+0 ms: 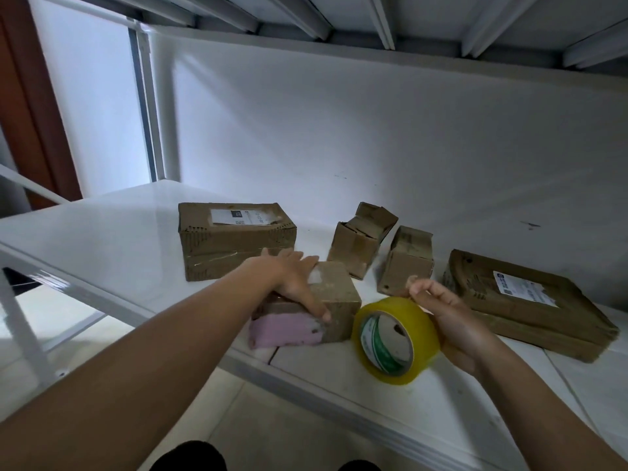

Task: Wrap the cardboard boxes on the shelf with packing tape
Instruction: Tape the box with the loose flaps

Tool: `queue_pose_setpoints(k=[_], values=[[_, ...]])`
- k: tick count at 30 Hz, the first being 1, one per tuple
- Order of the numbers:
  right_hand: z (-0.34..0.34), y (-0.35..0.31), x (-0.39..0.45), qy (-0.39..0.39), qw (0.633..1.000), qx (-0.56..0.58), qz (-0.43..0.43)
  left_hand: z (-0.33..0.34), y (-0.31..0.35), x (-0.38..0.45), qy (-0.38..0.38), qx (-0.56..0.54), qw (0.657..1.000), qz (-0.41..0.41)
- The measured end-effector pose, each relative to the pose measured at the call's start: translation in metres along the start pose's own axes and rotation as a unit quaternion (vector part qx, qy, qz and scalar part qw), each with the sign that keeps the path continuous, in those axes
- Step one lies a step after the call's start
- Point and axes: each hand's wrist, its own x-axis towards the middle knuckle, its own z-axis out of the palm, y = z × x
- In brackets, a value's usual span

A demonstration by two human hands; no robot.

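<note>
A small cardboard box [334,294] with a pink end face lies at the front edge of the white shelf [112,239]. My left hand [292,280] lies across its top, thumb curled down its near side, gripping it. Just right of the box, my right hand [448,317] holds a yellowish roll of clear packing tape [396,339] by its outer rim, tilted so its core faces me.
Behind stand a larger labelled box [234,239], a small box with open flaps [360,239] and another small box [406,260]. A flat labelled box [530,300] lies at the right. The upper shelf's ribs [384,25] hang overhead; a white upright post [149,103] stands at the left.
</note>
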Motion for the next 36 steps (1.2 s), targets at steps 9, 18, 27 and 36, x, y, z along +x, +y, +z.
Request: queue_pose_setpoints(k=[9, 18, 27, 36], values=[[-0.011, -0.011, 0.008, 0.15, 0.98, -0.12, -0.039, 0.013, 0.003, 0.0, 0.176, 0.042, 0.979, -0.091], [-0.016, 0.007, 0.02, 0.302, 0.903, -0.266, -0.154, 0.055, 0.034, 0.025, 0.291, 0.169, 0.935, -0.108], [-0.036, 0.008, 0.023, 0.277, 0.919, -0.255, -0.121, -0.004, 0.024, 0.022, 0.265, 0.055, 0.954, -0.133], [-0.017, 0.008, 0.023, 0.232, 0.921, -0.265, -0.165, -0.024, 0.01, 0.034, 0.08, -0.149, 0.958, -0.23]])
